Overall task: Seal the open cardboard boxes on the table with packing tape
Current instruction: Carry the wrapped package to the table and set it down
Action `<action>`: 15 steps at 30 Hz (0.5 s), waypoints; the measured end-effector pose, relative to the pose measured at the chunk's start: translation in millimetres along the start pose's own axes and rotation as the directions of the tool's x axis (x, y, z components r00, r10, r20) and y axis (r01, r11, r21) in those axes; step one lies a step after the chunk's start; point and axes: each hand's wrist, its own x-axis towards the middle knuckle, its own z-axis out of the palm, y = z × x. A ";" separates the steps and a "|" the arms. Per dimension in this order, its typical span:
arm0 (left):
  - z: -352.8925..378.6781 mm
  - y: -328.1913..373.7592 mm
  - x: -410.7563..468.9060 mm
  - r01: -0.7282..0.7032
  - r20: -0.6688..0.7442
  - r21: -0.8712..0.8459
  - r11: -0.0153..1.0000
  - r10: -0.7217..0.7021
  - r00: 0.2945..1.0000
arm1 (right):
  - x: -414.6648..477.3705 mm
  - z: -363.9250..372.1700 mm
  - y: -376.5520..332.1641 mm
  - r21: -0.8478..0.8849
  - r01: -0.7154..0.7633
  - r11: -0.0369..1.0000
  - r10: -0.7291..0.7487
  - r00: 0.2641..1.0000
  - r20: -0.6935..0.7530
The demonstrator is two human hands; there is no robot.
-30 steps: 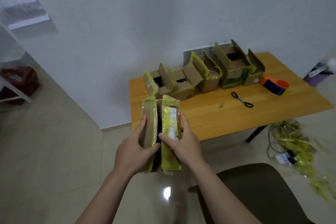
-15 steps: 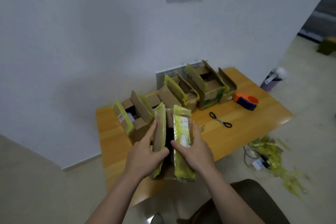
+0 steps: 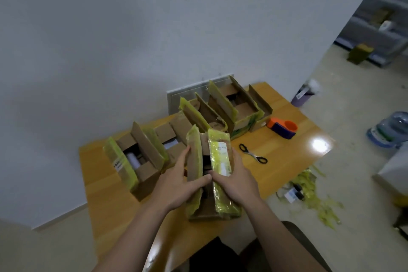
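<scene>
Your left hand [image 3: 176, 185] and right hand [image 3: 235, 181] each grasp a flap of the open box [image 3: 225, 205], centre frame, over the worktop [image 3: 106, 194]

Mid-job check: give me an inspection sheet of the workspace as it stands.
Surface: wooden table, glare spot at its right end.
Job's things: box in hand, flaps up; open boxes in a row behind it; tape dispenser at the right.
Clutter: scissors on the table; yellow tape scraps on the floor.
Hands: left hand and right hand grip the box by its flaps.
Cables: maybe a cord among the scraps; unclear.
Surroundings: white wall, water jug, dark chair.
</scene>
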 end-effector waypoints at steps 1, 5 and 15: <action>1.3 -0.4 6.1 0.007 -0.002 -0.007 1.000 -0.007 1.000 | 7.5 -1.1 -1.0 -0.017 0.000 1.000 0.001 1.000 0.015; 17.6 -4.2 27.1 0.096 0.008 -0.116 0.989 -0.096 0.995 | 41.1 -10.0 1.8 -0.093 0.015 0.996 -0.007 0.996 0.091; 105.5 -5.2 110.2 0.251 -0.119 -0.219 0.943 -0.281 0.952 | 181.3 -44.6 46.4 -0.314 0.224 0.923 -0.054 0.881 0.471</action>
